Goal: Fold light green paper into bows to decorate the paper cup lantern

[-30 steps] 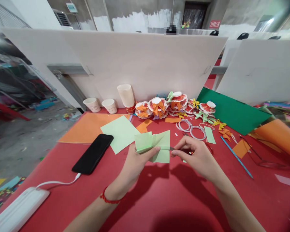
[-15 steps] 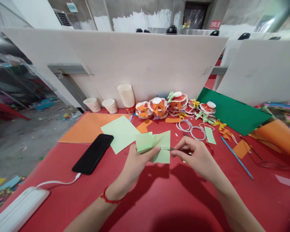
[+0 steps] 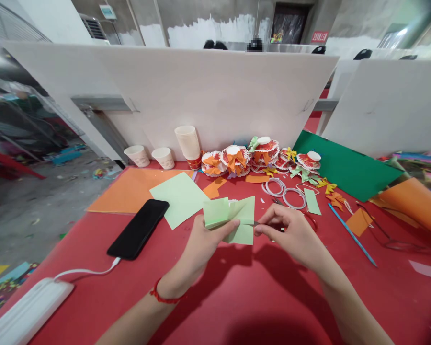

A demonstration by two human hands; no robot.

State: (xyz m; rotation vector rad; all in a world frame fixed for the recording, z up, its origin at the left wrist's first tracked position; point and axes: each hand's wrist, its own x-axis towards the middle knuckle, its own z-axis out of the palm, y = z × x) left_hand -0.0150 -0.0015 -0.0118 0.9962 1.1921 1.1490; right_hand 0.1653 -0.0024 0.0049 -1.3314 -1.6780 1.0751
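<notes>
My left hand (image 3: 205,239) pinches a folded light green paper (image 3: 243,211) between thumb and fingers, above the red table. The paper has creases and slits that part it into flaps. My right hand (image 3: 290,230) is closed on a small dark blade (image 3: 256,224), whose tip meets the paper's right edge at a slit. The rest of the blade is hidden by the fingers. A larger light green sheet (image 3: 179,197) lies behind my left hand, partly over an orange sheet (image 3: 125,189). Behind my right hand, a red curved handle (image 3: 311,220) shows in part.
A black phone (image 3: 139,229) is cabled to a white power bank (image 3: 30,311) at left. Paper cups (image 3: 163,158) and several red-and-white decorations with bows (image 3: 234,160) line the white partition (image 3: 201,91). White wire coils (image 3: 294,197) and a blue stick (image 3: 352,235) lie at right.
The green paper has shifted very slightly to the right and down at its edge. Both hands keep nearly the same place and grip.
</notes>
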